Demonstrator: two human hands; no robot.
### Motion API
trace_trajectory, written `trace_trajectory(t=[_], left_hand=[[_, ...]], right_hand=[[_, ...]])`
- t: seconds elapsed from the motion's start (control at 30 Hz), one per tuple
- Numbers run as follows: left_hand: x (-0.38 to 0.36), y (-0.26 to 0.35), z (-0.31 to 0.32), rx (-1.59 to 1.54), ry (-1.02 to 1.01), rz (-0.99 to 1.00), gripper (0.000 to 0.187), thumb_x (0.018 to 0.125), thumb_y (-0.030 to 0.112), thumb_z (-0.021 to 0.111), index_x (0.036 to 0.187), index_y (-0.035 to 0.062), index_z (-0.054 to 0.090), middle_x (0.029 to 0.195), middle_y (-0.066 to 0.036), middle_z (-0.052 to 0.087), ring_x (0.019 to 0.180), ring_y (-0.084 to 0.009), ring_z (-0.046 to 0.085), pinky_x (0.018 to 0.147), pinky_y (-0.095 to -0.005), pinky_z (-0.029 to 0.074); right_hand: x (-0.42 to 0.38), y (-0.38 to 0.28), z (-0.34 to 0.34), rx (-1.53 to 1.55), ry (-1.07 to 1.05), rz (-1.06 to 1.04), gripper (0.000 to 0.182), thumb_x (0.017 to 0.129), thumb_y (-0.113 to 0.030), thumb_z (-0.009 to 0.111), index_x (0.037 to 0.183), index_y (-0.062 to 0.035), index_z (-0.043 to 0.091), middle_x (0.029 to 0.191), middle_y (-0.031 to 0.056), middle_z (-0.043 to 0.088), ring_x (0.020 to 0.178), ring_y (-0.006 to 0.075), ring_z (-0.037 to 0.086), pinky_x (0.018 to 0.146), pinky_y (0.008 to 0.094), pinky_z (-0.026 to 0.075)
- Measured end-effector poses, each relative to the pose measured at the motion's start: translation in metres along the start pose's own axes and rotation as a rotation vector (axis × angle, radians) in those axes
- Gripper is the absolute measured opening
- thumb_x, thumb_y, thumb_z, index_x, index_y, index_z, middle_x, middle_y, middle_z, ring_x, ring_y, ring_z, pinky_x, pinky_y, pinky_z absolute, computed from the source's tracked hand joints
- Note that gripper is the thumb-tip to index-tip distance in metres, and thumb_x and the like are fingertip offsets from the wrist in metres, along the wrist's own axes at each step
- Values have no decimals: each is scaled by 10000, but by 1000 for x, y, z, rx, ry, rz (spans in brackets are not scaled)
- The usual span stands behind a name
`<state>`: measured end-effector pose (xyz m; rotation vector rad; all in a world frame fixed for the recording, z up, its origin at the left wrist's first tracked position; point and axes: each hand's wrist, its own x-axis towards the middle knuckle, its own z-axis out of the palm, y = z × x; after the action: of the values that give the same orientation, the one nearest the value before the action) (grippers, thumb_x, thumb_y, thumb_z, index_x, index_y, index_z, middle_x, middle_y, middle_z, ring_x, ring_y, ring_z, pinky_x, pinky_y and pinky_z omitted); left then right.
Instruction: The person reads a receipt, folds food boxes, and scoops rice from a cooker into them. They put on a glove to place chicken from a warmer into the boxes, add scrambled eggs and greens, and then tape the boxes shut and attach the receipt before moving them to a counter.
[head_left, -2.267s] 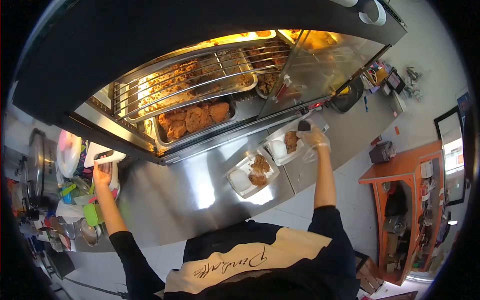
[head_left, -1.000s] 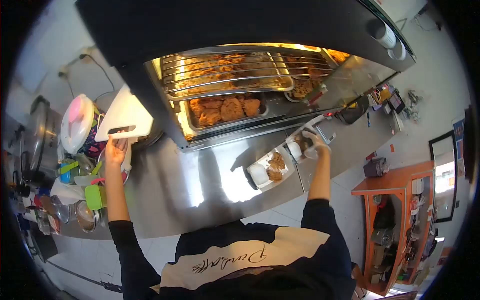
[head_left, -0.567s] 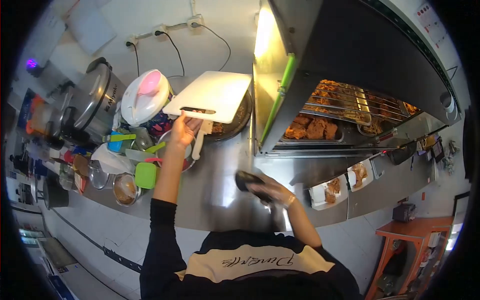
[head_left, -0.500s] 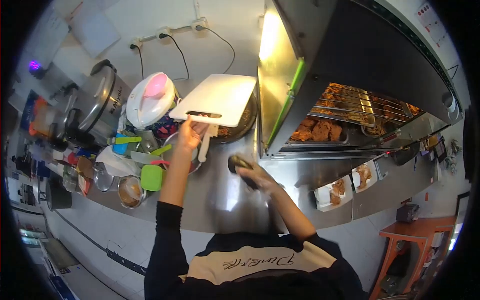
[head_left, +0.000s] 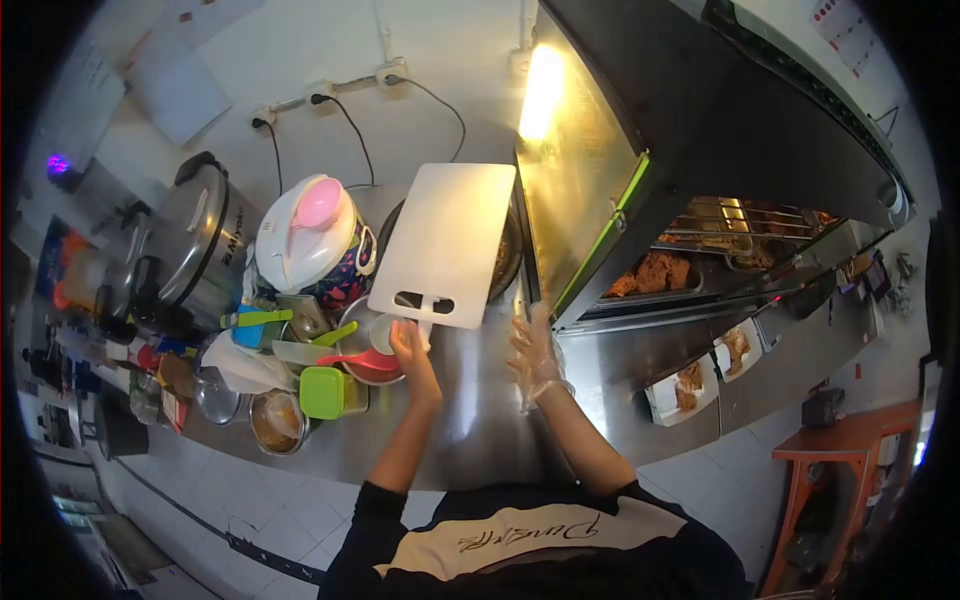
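Note:
A white cutting board [head_left: 447,235] lies over a dark frying pan [head_left: 508,255], whose rim shows at the sides. The pan's pale handle [head_left: 426,334] comes out below the board's slot. My left hand [head_left: 412,352] is closed around this handle, with part of the grip hidden. My right hand [head_left: 537,362] wears a clear plastic glove. Its fingers are spread above the steel counter [head_left: 465,400], near the warmer's corner, and nothing shows in them.
To the right stands a lit food warmer [head_left: 620,290] with fried chicken [head_left: 650,273] inside. Beside it are white boxes [head_left: 664,400] of chicken. On the left are a rice cooker [head_left: 300,250], a pressure cooker [head_left: 200,240], a green container [head_left: 322,393] and a metal bowl [head_left: 278,420].
My left hand has let go of the cutting board, now lying straighter over the pan, and moved to the handle. The dark object in my right hand is gone from it; those fingers have opened.

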<state>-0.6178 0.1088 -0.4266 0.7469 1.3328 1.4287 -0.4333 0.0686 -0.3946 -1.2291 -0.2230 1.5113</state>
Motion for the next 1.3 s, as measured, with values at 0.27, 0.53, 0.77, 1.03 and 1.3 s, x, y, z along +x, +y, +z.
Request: trace_trajectory(t=[0.27, 0.53, 0.77, 1.03, 1.3], left_hand=[[-79, 19, 49, 678, -202, 839, 848, 697, 210, 736, 1332, 2, 213, 1216, -179, 339, 1166, -287, 348, 993, -436, 257], [-98, -1, 17, 343, -449, 290, 452, 712, 27, 697, 1024, 44, 371, 929, -71, 425, 785, -121, 471, 728, -258, 407], [-114, 17, 49, 272, -395, 570, 521, 679, -8, 701, 1020, 76, 316, 914, -34, 340, 701, -72, 399, 610, -213, 387], [-41, 36, 90, 227, -267, 415, 414, 658, -97, 599, 922, 96, 344, 830, -1, 311, 636, -61, 313, 520, -179, 290], [63, 8, 104, 295, -232, 356, 109, 758, -45, 424, 791, 58, 427, 690, -18, 416, 579, -127, 426, 533, -279, 398]], right_hand=[[-22, -24, 46, 82, -267, -184, 887, 806, -754, 320, 1462, -201, 97, 1424, 140, 294, 1234, 295, 347, 1002, 468, 287], [-17, -32, 45, 90, -191, -519, 774, 864, -576, 491, 1433, -119, 231, 1363, 109, 401, 1121, 166, 452, 904, 286, 395], [-42, -50, 46, -628, -291, -795, 607, 956, -394, 416, 1412, -21, 268, 1316, 167, 462, 1204, 239, 469, 1019, 329, 322], [1, 41, 29, -225, -109, -629, 476, 954, -213, 457, 1372, -23, 334, 1257, 188, 487, 1144, 288, 496, 979, 350, 362], [-129, -56, -12, -1076, -603, -1137, 375, 858, -93, 548, 1230, -76, 508, 1180, 170, 550, 1065, 301, 550, 898, 404, 432]])
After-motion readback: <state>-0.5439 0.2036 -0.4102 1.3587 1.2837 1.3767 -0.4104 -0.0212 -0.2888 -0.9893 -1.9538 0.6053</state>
